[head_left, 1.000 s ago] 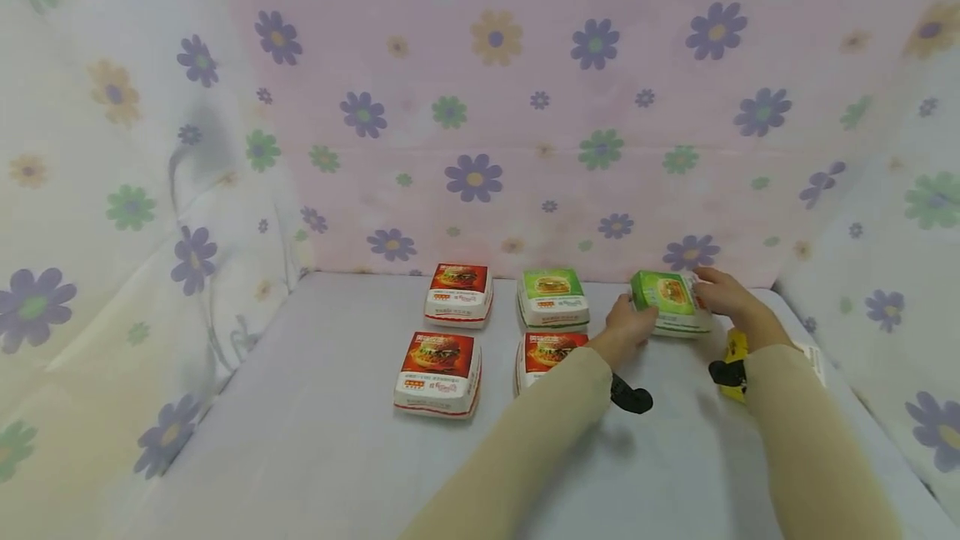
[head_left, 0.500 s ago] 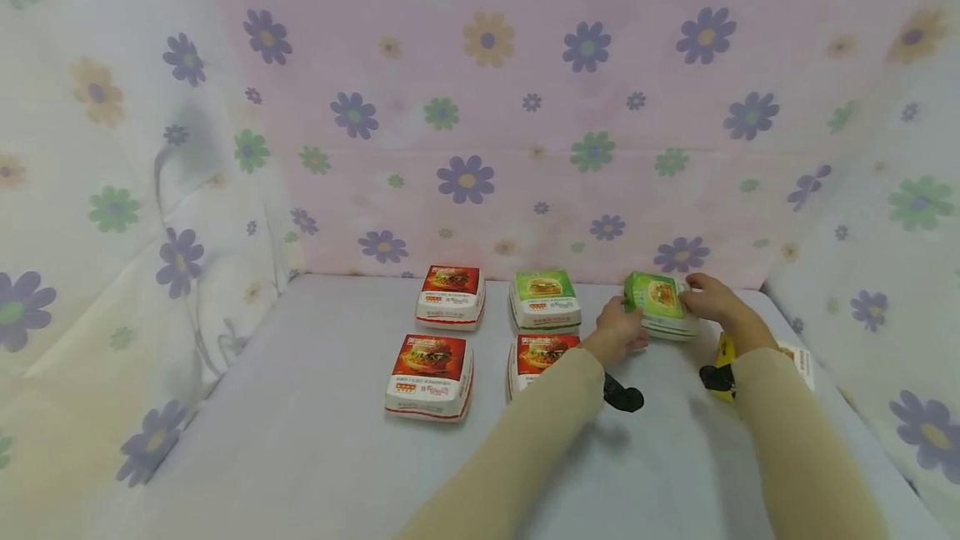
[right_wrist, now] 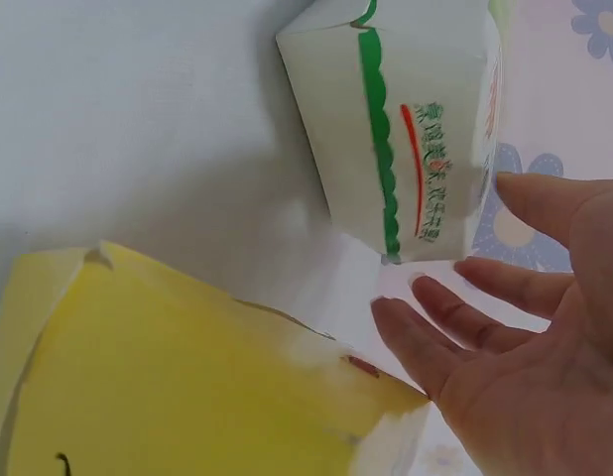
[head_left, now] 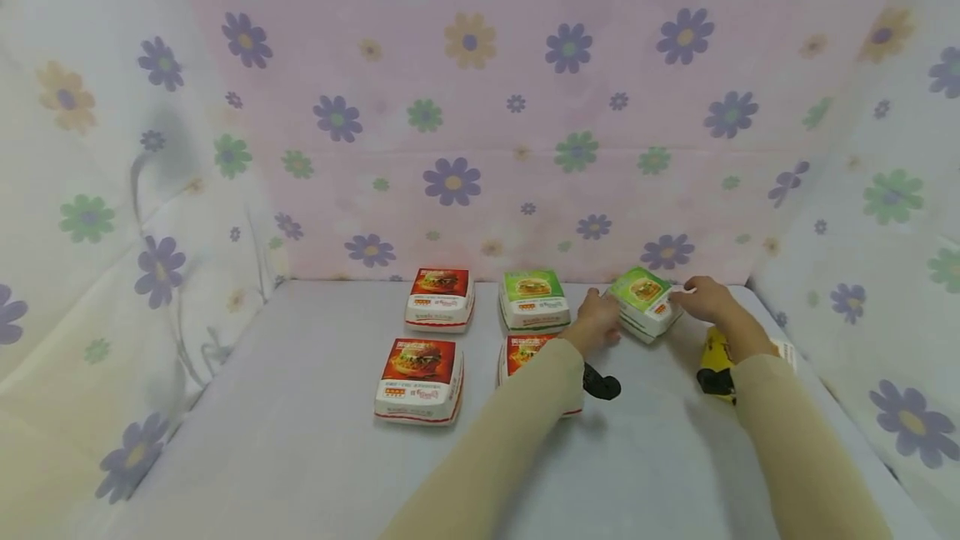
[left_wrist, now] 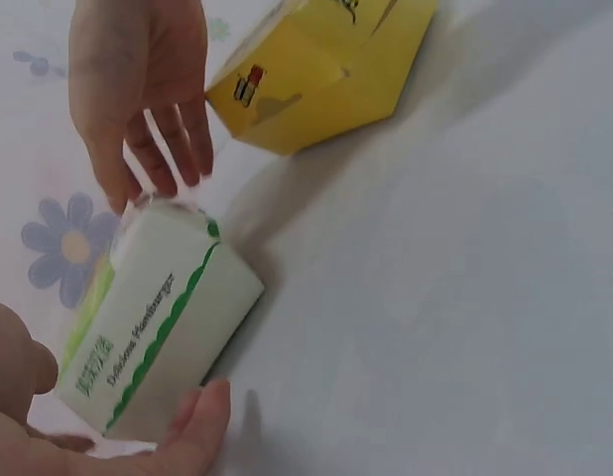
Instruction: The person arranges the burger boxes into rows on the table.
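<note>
A green-and-white burger box (head_left: 641,294) stands at the back right of the table, turned at an angle. My left hand (head_left: 596,322) holds its left end. In the left wrist view, the thumb and fingers (left_wrist: 202,431) straddle the near end of that box (left_wrist: 168,317). At the opposite corner is my right hand (head_left: 708,302), its fingertips right at the box's edge. The right wrist view shows the right hand's fingers (right_wrist: 475,317) loosely extended, the thumb by the lid of the box (right_wrist: 396,129). A yellow carton (head_left: 717,352) lies beneath the right wrist, partly hidden by the sleeve.
Left of the hands sit another green burger box (head_left: 534,302) and a red one (head_left: 441,298) along the back. Two more red boxes are nearer: one at left (head_left: 418,377), one (head_left: 517,352) partly behind the left sleeve. Flowered cloth (head_left: 472,107) walls the table (head_left: 315,440).
The held green box has turned so that one corner points toward me. Both hands stay at its sides. The head view has shifted slightly right.
</note>
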`<action>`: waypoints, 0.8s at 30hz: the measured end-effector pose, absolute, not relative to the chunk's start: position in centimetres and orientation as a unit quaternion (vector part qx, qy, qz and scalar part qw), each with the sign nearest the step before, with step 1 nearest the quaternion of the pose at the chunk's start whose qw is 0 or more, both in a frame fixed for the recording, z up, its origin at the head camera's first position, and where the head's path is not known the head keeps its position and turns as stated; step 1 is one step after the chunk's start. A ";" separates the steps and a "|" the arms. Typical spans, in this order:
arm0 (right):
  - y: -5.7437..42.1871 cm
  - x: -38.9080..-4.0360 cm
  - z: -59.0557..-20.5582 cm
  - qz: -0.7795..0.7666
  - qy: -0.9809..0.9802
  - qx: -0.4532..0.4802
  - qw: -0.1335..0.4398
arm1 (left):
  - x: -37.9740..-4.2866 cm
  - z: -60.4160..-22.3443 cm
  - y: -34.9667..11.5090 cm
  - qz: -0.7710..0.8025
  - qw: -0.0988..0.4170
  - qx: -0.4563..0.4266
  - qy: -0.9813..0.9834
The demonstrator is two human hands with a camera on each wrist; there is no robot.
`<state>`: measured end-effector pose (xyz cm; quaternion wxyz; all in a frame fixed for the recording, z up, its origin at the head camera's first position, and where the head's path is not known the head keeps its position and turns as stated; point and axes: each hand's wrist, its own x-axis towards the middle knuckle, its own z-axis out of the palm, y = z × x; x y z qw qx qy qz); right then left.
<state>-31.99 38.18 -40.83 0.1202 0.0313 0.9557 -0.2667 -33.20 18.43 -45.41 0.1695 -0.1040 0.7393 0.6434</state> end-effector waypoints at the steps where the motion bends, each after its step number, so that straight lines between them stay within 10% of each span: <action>1: 38.4 -32.0 -40.9 -0.276 0.953 0.030 0.118 | -32.8 -45.1 18.4 0.646 0.174 -0.106 0.736; 24: 37.0 -33.0 -42.0 -0.321 0.941 0.001 0.111 | -29.8 -44.7 20.4 0.604 0.181 -0.155 0.761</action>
